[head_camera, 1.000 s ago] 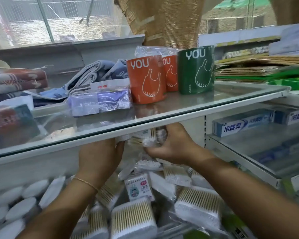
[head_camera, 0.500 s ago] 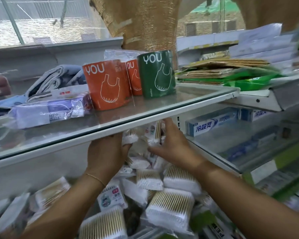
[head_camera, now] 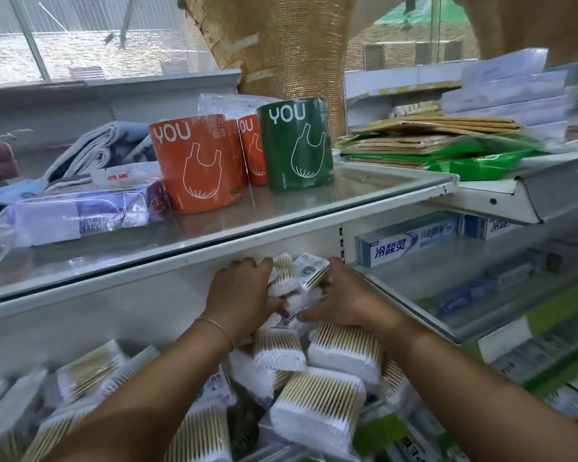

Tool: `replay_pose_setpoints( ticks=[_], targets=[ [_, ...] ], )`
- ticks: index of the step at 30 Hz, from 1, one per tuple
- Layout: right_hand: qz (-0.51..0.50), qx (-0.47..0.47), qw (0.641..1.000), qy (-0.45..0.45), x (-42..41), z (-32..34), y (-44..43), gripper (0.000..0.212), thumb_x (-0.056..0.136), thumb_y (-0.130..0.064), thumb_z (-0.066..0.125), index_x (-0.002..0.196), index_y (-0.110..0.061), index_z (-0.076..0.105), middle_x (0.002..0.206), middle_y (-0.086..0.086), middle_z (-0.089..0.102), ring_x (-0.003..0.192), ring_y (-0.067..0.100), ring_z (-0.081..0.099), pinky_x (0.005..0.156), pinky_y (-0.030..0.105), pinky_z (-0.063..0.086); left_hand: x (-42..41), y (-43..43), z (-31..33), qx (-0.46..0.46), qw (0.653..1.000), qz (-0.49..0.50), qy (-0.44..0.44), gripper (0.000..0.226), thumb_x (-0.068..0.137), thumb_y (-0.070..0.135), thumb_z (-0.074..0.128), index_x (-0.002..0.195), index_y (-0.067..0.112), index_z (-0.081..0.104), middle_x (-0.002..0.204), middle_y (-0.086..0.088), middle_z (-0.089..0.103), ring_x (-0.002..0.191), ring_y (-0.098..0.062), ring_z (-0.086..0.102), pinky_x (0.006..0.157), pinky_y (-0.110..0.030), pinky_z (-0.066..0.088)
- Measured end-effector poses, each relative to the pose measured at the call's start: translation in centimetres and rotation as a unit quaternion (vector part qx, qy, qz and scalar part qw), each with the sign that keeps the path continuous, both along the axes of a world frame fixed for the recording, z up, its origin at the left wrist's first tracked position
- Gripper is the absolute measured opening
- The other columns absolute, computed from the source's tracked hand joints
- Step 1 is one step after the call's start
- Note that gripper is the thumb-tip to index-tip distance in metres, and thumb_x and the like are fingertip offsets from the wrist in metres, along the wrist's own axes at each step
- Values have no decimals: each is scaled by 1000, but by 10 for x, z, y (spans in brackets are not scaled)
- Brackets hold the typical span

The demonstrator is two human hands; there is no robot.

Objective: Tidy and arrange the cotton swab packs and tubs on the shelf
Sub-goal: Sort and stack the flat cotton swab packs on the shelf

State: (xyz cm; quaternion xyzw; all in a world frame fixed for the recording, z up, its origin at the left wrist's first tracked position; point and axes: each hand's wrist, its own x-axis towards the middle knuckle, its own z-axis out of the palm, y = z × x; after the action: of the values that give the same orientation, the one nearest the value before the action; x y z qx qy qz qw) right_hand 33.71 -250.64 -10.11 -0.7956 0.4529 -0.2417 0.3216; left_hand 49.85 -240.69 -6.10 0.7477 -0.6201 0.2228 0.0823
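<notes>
The left hand and right hand curl from either side around small clear-plastic packs of wooden-stemmed cotton swabs, sticks upright, just beneath the white-edged glass shelf and behind the loose heap of swab packs.

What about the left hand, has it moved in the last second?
Yes. The left hand has shifted right, closer to the slotted shelf upright, closing on the swab packs.
</notes>
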Motion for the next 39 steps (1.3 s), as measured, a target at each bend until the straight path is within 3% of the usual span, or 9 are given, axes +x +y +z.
replay_pose_setpoints(
  ticks=[3, 6, 11, 16, 20, 24, 30, 34, 39],
  targets=[
    [31, 77, 996, -21, -9, 6, 2, 133, 47, -44, 95, 151, -43, 12, 145, -2, 50, 112, 20, 59, 82, 33, 51, 5, 4, -2, 29, 999, 8, 29, 80, 77, 65, 64, 142, 27, 38, 134, -6, 54, 122, -28, 49, 97, -36, 42],
    [30, 118, 987, -100, -11, 8, 2, 133, 39, -60, 92, 148, -49, 16, 145, 1, 50, 113, 22, 61, 94, 42, 53, 6, 8, 3, 36, 998, -9, 60, 92, 76, 67, 65, 150, 29, 26, 144, -5, 45, 131, -28, 41, 107, -39, 37],
    [-74, 165, 968, -176, -11, 17, -6, 60, 86, -68, 54, 119, -19, 61, 114, 6, 68, 97, 25, 68, 93, 45, 53, 2, 15, 4, 47, 994, -41, 93, 93, 76, 69, 63, 151, 32, 23, 146, 0, 41, 134, -24, 37, 110, -40, 34],
    [-140, 265, 931, -210, -3, 8, -23, 60, 95, -59, 40, 125, -10, 57, 106, 14, 69, 83, 29, 70, 75, 38, 57, 3, 24, -2, 33, 993, -57, 99, 85, 80, 72, 54, 150, 31, 27, 142, 1, 45, 128, -22, 42, 106, -39, 36],
    [-138, 237, 947, -166, 0, 8, -23, 69, 96, -62, 34, 138, -8, 48, 118, 15, 65, 85, 26, 69, 64, 29, 53, 9, 32, -5, 6, 992, -73, 103, 87, 79, 80, 38, 149, 30, 29, 142, 1, 47, 126, -22, 45, 105, -40, 39],
    [-101, 211, 965, -117, 5, 5, -21, 72, 97, -65, 29, 139, -9, 46, 126, 16, 63, 97, 26, 68, 93, 40, 53, 12, 39, -8, 3, 992, -73, 104, 82, 82, 78, 39, 148, 30, 30, 139, 0, 48, 124, -22, 46, 103, -39, 40],
    [-79, 310, 917, -238, 1, 8, -21, 60, 93, -66, 44, 97, -10, 65, 75, 12, 75, 71, 28, 73, 69, 33, 55, 12, 46, -12, 18, 993, -58, 101, 76, 84, 74, 39, 145, 29, 33, 137, 0, 49, 123, -21, 45, 101, -36, 40],
    [-62, 317, 924, -206, 3, 6, -17, 70, 90, -71, 46, 123, -11, 62, 94, 11, 77, 82, 28, 75, 80, 37, 59, 13, 43, -13, 19, 994, -53, 90, 69, 90, 61, 48, 147, 27, 31, 140, -3, 46, 126, -23, 42, 103, -36, 38],
    [-46, 130, 989, -54, -3, 22, -6, 66, 98, -66, 28, 113, -13, 65, 119, 12, 67, 100, 25, 65, 98, 38, 48, 15, 47, -12, 15, 996, -51, 73, 77, 89, 60, 51, 151, 23, 26, 151, -8, 37, 137, -29, 34, 112, -40, 32]
  ],
)
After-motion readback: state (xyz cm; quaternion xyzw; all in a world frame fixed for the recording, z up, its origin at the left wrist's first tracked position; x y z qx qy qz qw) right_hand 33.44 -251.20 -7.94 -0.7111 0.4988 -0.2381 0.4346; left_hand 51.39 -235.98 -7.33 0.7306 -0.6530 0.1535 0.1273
